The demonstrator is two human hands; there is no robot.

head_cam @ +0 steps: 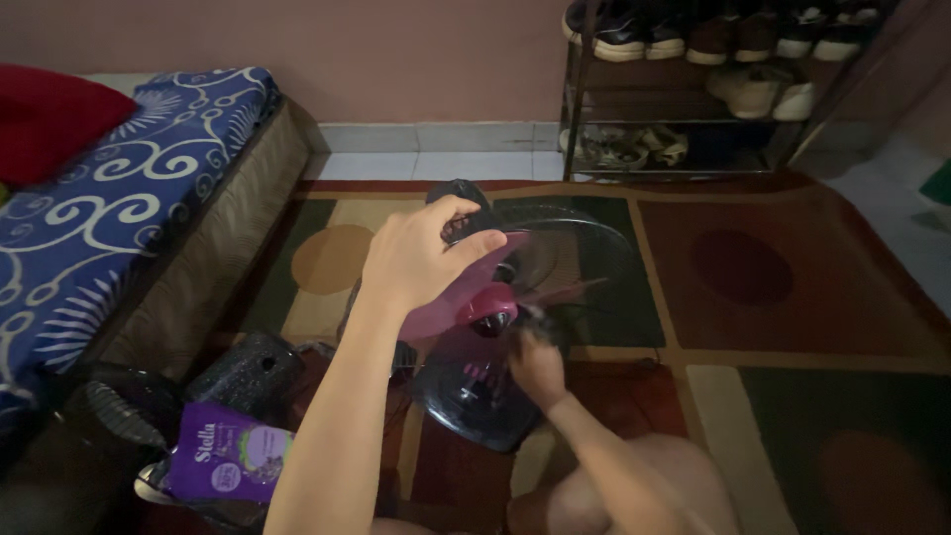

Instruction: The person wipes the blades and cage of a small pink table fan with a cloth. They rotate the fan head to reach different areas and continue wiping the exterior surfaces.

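Observation:
A table fan (555, 267) with a pink blade (456, 307) and a black rear grille lies tilted on the carpet in front of me. My left hand (421, 256) reaches over from the left and grips the fan's top, fingers curled on the dark motor housing (461, 198) and the grille rim. My right hand (537, 365) is lower and blurred, fingers closed at the pink hub (492, 305) in the middle of the blade. The fan's round dark base (466, 401) sits under my right hand.
A bed with a blue patterned sheet (119, 198) and a red pillow (50, 119) runs along the left. A purple packet (223, 464) and a loose black fan grille (114, 406) lie at lower left. A shoe rack (693, 89) stands against the far wall. A patterned carpet (792, 287) covers the floor.

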